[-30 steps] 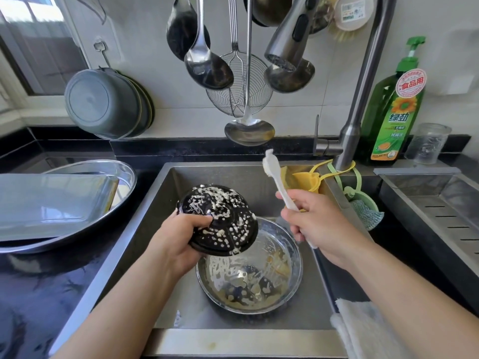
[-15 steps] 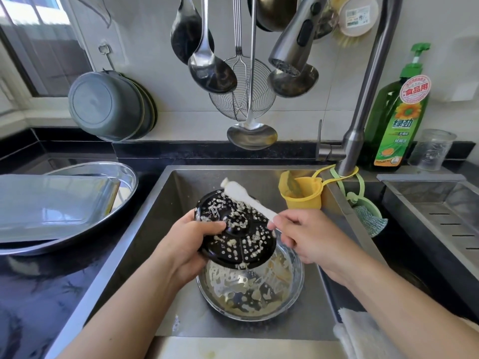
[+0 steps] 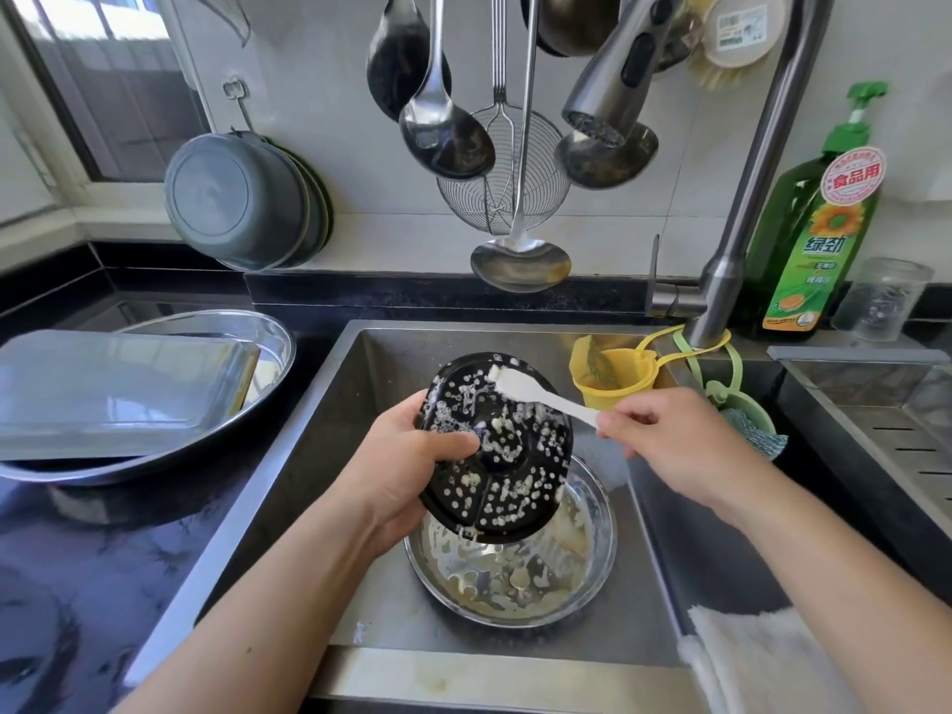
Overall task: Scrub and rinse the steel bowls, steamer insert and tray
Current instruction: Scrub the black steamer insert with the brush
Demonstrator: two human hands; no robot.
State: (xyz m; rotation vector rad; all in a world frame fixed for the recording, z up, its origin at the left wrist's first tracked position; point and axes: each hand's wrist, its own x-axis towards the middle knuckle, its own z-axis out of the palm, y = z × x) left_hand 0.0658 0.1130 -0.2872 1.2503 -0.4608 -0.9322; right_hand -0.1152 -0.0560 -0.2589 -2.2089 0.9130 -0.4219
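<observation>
Both hands busy: left (image 3: 407, 476) grips steamer insert (image 3: 497, 448), right (image 3: 669, 440) pinches spatula (image 3: 541, 396) above bowl (image 3: 592, 574).

We see a dark, glossy desk (image 3: 92, 574) wrapped around a steel sink (image 3: 360, 353). On the desk to the left sits a wide steel basin (image 3: 247, 404), with a rectangular tray (image 3: 113, 389) lying upside down across it. A soiled steel bowl (image 3: 592, 574) rests on the sink floor. At the back right a green detergent bottle (image 3: 814, 239) stands beside a clear jar (image 3: 881, 301). A white cloth (image 3: 762, 657) lies at the sink's near right corner.
</observation>
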